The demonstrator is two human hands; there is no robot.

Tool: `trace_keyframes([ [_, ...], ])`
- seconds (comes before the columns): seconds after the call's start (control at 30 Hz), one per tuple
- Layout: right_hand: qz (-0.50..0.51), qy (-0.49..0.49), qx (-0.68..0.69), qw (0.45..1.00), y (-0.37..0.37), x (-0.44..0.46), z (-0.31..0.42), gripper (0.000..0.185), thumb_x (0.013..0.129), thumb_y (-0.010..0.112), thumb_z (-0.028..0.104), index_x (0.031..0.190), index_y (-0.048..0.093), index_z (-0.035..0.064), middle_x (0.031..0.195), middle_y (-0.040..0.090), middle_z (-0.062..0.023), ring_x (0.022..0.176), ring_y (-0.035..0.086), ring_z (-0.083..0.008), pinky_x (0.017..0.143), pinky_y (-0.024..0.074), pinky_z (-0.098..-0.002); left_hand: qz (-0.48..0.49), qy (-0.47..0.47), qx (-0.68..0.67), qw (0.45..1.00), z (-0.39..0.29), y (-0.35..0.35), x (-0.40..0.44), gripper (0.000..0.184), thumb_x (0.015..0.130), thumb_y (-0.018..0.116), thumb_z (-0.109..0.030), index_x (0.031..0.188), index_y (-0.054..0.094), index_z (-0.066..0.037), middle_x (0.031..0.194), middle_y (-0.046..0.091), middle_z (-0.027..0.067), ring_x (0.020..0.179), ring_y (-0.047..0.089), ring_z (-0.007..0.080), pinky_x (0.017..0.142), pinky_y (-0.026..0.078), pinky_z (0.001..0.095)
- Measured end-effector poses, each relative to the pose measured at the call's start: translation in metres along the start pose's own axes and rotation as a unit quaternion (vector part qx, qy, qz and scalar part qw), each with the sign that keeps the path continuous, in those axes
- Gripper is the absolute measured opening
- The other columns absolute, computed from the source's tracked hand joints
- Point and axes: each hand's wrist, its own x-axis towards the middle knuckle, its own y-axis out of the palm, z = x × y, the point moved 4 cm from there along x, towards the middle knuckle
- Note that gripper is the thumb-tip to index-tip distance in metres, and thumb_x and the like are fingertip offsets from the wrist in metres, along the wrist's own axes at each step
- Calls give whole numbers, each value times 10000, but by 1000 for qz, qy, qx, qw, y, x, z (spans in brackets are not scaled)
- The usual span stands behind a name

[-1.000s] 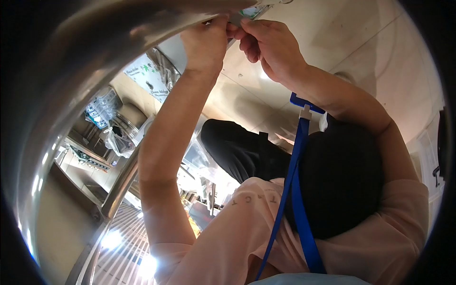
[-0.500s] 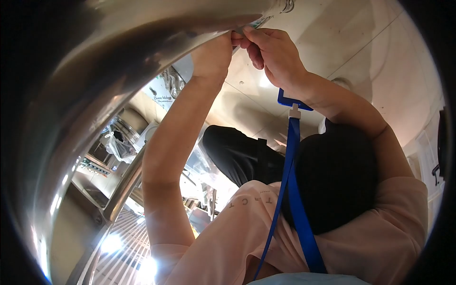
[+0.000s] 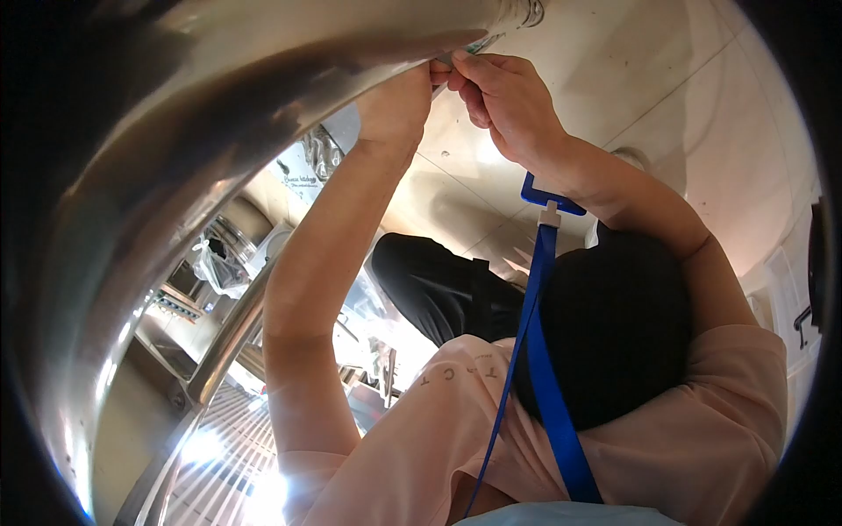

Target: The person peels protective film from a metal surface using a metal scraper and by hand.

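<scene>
A large shiny metal surface (image 3: 254, 114) curves across the top left, close to the camera. My left hand (image 3: 395, 107) is raised to its lower edge, which hides most of the fingers. The finger parts that show are bent and meet the right hand's fingertips. My right hand (image 3: 509, 95) is closed in a pinch, thumb against forefinger, at a small greyish piece (image 3: 445, 61) beside the metal edge. What that piece is I cannot make out. A blue badge holder (image 3: 554, 195) on a blue lanyard (image 3: 553, 394) hangs below my right wrist.
Pale floor tiles (image 3: 649, 70) lie beyond the hands. At the left are a metal rail (image 3: 232, 333), a slatted rack (image 3: 230, 438) under bright glare, and a clear plastic bag (image 3: 219, 267). A translucent bin (image 3: 794, 298) stands at the right edge. My bent knee (image 3: 430, 276) is below.
The hands keep nearly the same place and grip. The badge holder and the upper lanyard have swung slightly right and down in view.
</scene>
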Motion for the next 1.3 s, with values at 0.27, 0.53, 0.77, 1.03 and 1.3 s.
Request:
trace_keyframes([
  [0.27,-8,9,-19,1000,0,-1,4,275,888,464,190,855,617,-36,612,539,-42,505,355,-61,422,268,-210,20,29,58,998,6,-3,6,70,819,522,4,865,530,56,685,583,117,487,575,175,449,480,262],
  [0.53,-2,29,-27,999,-2,-1,6,267,887,464,183,853,616,-34,557,471,-15,470,333,-63,413,260,-215,17,22,-9,1000,3,1,3,82,812,521,17,880,527,64,694,587,130,494,581,187,455,494,267],
  [0.77,32,16,-31,999,-3,0,4,277,894,456,196,820,610,-22,554,460,-7,470,335,-61,423,271,-211,42,56,16,997,6,-3,4,85,812,526,10,877,530,65,686,587,126,494,575,173,462,499,261],
  [1.03,56,-55,-80,994,-6,-2,-12,320,916,444,229,790,596,-22,570,476,-11,487,385,-71,449,316,-210,75,87,20,993,14,-13,7,134,810,480,46,944,473,40,693,575,114,515,569,142,453,486,248],
  [1.3,43,-34,10,998,-2,1,-2,290,904,446,195,866,613,-40,603,504,-34,488,396,-80,446,323,-215,46,38,-31,998,8,-3,9,85,811,534,-32,832,555,48,650,570,76,522,566,131,478,464,226],
])
